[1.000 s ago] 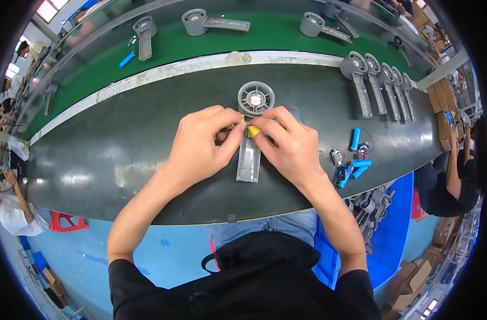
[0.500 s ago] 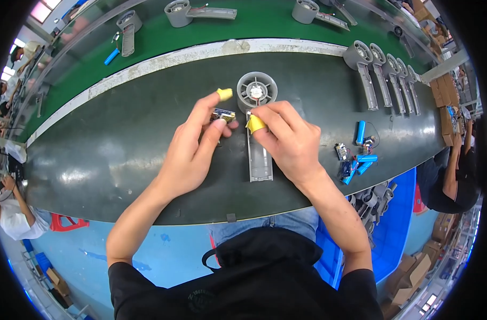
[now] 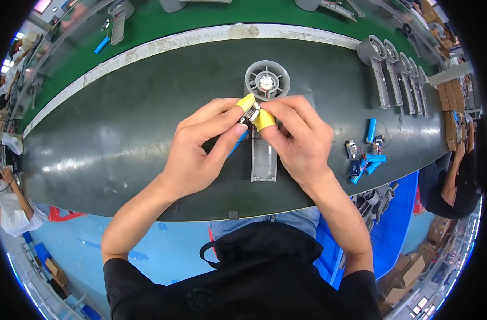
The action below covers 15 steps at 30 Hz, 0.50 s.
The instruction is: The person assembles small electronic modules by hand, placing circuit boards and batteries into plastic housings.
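Note:
My left hand pinches a small circuit board between thumb and fingers, with yellow tape around one fingertip. A blue cylindrical battery shows just under that hand. My right hand, also with yellow tape on a finger, is closed at the board's right end; what its fingertips hold is hidden. Right behind the fingers, a grey round fan housing lies on the table, its spoked opening facing up. Its open, trough-like handle points toward me beneath my hands.
Blue batteries with wires and small boards lie at right on the dark table. Several grey fan housings stand in a row beyond. A green conveyor carries more. A blue bin of grey parts sits below right.
My left hand has moved right, bringing the circuit board against my right fingertips above the handle. The blue battery has come into sight. The whole view has shifted slightly.

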{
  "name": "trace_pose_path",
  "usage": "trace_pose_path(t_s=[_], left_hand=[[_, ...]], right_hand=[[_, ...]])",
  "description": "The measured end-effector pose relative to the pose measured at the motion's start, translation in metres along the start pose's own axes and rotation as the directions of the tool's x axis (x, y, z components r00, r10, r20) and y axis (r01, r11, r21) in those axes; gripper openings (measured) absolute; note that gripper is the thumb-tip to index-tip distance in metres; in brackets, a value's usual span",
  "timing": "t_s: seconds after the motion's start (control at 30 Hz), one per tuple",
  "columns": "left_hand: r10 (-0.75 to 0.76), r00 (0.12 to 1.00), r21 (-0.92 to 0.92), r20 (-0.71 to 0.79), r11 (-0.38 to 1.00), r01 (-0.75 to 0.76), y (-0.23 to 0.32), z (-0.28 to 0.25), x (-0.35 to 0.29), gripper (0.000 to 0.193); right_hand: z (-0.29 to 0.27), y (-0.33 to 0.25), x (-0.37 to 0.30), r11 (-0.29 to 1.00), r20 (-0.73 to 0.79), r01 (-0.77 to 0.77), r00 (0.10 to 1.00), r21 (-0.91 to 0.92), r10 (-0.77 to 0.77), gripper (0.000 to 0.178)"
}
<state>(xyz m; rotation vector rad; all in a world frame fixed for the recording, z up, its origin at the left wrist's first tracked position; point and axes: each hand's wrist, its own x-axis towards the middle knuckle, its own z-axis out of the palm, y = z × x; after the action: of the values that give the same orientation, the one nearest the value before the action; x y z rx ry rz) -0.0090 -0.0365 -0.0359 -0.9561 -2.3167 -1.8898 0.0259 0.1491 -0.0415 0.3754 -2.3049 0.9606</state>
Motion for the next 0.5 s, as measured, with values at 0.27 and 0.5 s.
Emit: trace_pose_path(t_s=[0.27, 0.5], left_hand=[[-0.071, 0.997, -0.115, 0.029, 0.991, 0.074, -0.0029, -0.0003, -0.0019, 0.024], [-0.032, 0.996, -0.045, 0.084, 0.998, 0.036, -0.0025, -0.0066, 0.0011, 0.025]], right_hand=[[-0.0027, 0.001, 0.0002, 0.993, -0.005, -0.069, 0.998, 0.095, 0.069, 0.026], [-0.0049, 0.0063, 0.0018, 0.998, 0.035, -0.006, 0.999, 0.061, 0.004, 0.026]])
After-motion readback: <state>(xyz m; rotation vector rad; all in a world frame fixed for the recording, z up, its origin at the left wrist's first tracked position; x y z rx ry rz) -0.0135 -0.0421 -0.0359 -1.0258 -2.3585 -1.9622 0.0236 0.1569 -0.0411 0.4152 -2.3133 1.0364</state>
